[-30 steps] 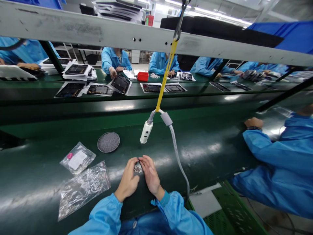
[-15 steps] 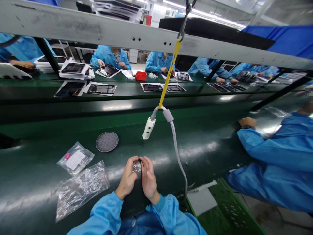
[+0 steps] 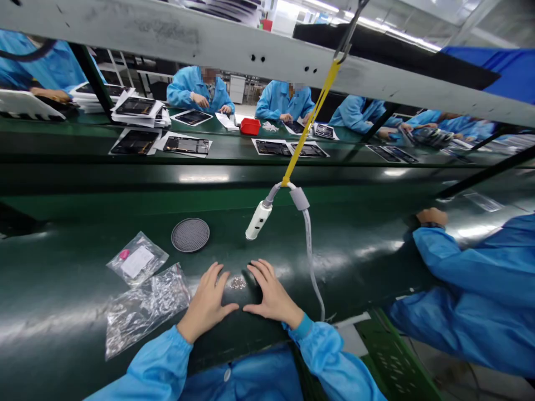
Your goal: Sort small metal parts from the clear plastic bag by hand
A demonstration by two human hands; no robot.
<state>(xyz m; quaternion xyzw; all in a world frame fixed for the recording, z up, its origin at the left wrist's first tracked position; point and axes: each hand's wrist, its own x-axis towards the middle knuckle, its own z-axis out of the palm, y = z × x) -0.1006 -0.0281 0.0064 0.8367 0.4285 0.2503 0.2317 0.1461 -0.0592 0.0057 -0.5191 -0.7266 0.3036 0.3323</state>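
A small patch of tiny, shiny pieces, too small to name, lies on the dark green table between my hands. To its left, my left hand rests with fingers spread and nothing in it. On the other side my right hand is likewise spread and holds nothing. Both thumbs point inward, below the pieces. A round grey textured dish sits beyond my left hand. Left of that hand lie a crumpled clear plastic bag and a smaller clear bag with a white label and a pink spot.
A white handheld device hangs from a yellow band, its grey cable dropping to the right. A co-worker's sleeve is at the right. Below it stands a green crate. Several people work across the line beside a red box.
My hands have moved apart and their fingers have spread, leaving the tiny pieces uncovered between them. The view has shifted slightly.
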